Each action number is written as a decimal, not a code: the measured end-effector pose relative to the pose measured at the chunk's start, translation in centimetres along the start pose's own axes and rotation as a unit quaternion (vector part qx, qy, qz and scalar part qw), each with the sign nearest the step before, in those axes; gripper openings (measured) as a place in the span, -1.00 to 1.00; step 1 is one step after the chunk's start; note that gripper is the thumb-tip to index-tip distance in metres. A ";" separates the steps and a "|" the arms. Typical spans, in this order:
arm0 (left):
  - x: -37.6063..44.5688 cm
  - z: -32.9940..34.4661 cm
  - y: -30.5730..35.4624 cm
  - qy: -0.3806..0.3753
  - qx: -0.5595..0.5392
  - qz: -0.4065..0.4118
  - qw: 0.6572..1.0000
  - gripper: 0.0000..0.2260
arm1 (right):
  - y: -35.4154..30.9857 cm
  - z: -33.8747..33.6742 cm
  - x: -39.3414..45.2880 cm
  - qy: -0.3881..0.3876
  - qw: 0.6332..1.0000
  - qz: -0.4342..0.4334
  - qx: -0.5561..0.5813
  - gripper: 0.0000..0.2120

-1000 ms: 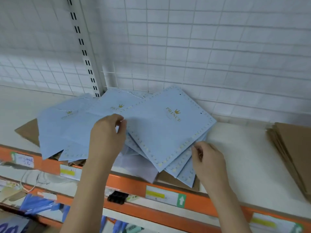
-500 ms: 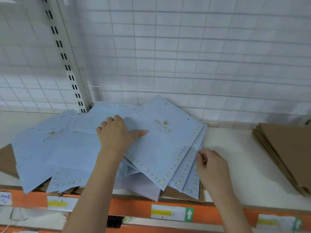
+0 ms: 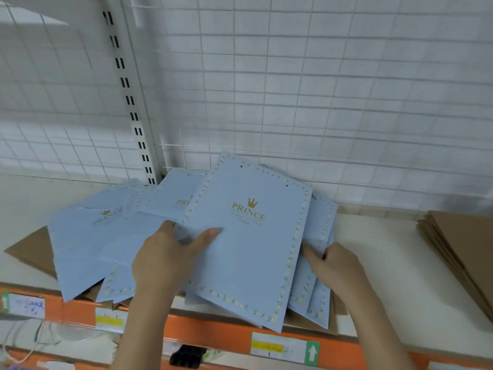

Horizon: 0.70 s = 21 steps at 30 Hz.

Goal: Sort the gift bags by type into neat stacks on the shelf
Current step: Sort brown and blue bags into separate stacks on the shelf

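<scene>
Several flat light-blue gift bags printed "PRINCE" with a gold crown lie fanned out on the white shelf (image 3: 378,263). The top blue bag (image 3: 253,252) lies almost straight, its lower edge over the orange shelf rail. My left hand (image 3: 165,260) grips its left edge, thumb on top and fingers underneath. My right hand (image 3: 336,265) holds the right edges of the blue bags underneath (image 3: 317,263), fingers curled round them. More blue bags (image 3: 88,247) spread out to the left. Brown paper bags (image 3: 32,252) lie under the blue ones.
A stack of brown paper bags (image 3: 464,252) sits at the shelf's right end. A white wire grid (image 3: 293,89) backs the shelf, with a slotted upright post (image 3: 128,97). The orange front rail (image 3: 229,335) carries price labels. A lower shelf shows beneath.
The top blue bag has turned from a diagonal to nearly straight. My left hand shifted from lying on the pile to gripping that bag's left edge. The camera moved closer.
</scene>
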<state>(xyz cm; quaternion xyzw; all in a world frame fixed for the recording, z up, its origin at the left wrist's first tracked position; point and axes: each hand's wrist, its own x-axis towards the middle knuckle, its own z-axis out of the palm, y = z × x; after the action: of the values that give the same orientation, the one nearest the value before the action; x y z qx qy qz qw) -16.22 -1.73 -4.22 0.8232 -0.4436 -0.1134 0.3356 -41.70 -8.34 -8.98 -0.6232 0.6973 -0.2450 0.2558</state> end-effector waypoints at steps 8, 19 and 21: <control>-1.2 0.0 0.8 0.028 -0.102 0.027 0.994 -0.54 | 0.1 -2.9 -1.8 0.062 0.974 0.000 0.217 -0.65; -5.8 4.2 7.2 0.010 -0.133 0.088 0.987 -0.58 | 7.1 -11.1 -5.1 0.223 0.941 -0.048 0.248 -0.80; -7.2 5.6 9.1 0.004 -0.138 0.095 0.986 -0.59 | 9.5 -12.7 -5.5 0.231 0.940 -0.036 0.247 -0.77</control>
<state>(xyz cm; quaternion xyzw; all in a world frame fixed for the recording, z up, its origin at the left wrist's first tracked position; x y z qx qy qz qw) -29.09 -1.95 -3.28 0.7238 -0.4983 -0.1377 0.4570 -56.69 -1.64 -5.42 -0.4913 0.6316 -0.5562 0.2243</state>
